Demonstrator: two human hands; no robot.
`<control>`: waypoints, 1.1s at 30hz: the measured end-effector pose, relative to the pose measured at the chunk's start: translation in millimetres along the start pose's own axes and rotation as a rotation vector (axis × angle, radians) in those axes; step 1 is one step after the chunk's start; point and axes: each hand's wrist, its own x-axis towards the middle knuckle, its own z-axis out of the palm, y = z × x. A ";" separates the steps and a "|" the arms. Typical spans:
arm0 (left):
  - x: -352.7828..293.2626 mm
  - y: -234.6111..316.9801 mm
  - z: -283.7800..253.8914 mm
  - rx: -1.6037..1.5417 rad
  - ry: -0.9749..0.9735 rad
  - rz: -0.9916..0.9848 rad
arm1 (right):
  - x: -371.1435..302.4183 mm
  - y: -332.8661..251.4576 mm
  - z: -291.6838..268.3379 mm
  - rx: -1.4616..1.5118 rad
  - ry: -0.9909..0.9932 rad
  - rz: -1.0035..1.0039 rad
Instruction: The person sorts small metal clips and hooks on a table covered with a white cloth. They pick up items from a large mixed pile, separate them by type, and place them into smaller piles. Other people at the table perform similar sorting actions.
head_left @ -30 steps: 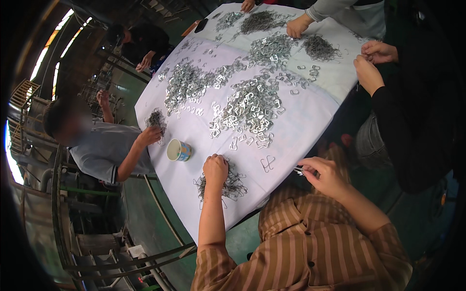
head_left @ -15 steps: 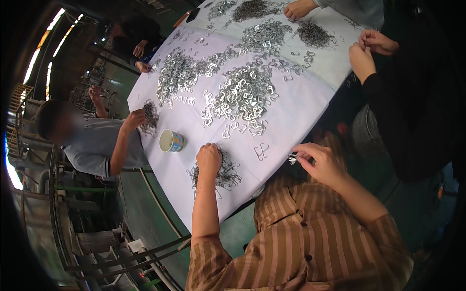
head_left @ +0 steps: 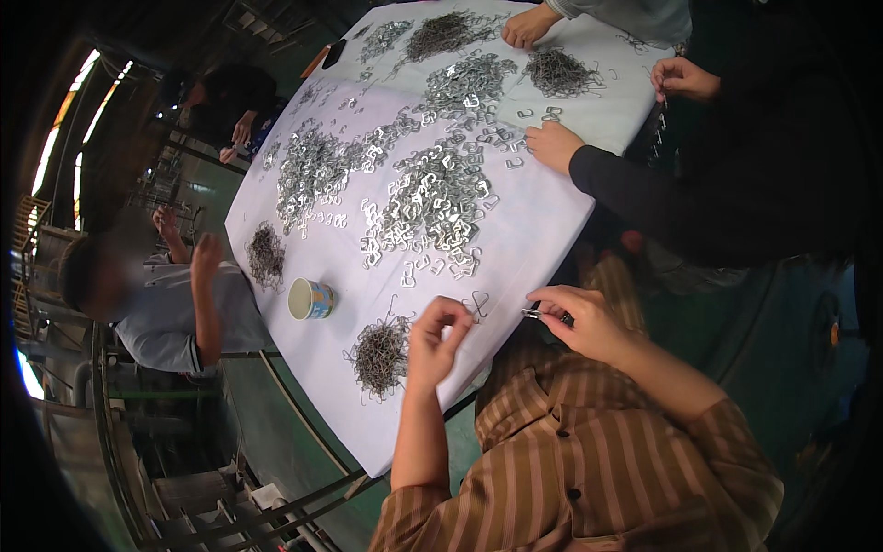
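Note:
My left hand [head_left: 441, 339] is closed in a pinch over the near edge of the white-covered table [head_left: 529, 253]. Its fingertips meet a thin bent wire hook [head_left: 479, 304]; whether the hook still rests on the cloth I cannot tell. Just past the table's edge, my right hand [head_left: 581, 320] grips a small bundle of silvery metal clips [head_left: 532, 314] between thumb and fingers, with the rest hidden by the hand. A dark heap of wire hooks [head_left: 379, 357] lies left of my left hand. Farther in is a large heap of flat silvery clips [head_left: 428, 207].
A paper cup [head_left: 311, 299] stands left of the clips. Another heap of clips [head_left: 313, 170] and more wire heaps [head_left: 267, 255] are spread about. At the right, a co-worker's hand [head_left: 554, 147] reaches onto the table. Another person [head_left: 175, 304] sits at the left, and others work at the far side.
My left hand has left the wire heap and moved right to the loose hooks. My right hand keeps its clips. The right co-worker's hand has come down onto the table. The view has shifted slightly.

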 end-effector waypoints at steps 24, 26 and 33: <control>-1.5 -4.0 76.5 0.132 -0.065 0.178 | 0.2 -3.8 -9.5 0.059 -0.037 0.006; -5.8 -5.1 76.0 0.221 -0.034 0.213 | 4.3 4.0 -10.0 0.088 -0.015 0.022; -14.0 -0.7 77.1 0.314 -0.053 0.277 | 61.3 77.5 37.9 -0.306 -0.084 -0.123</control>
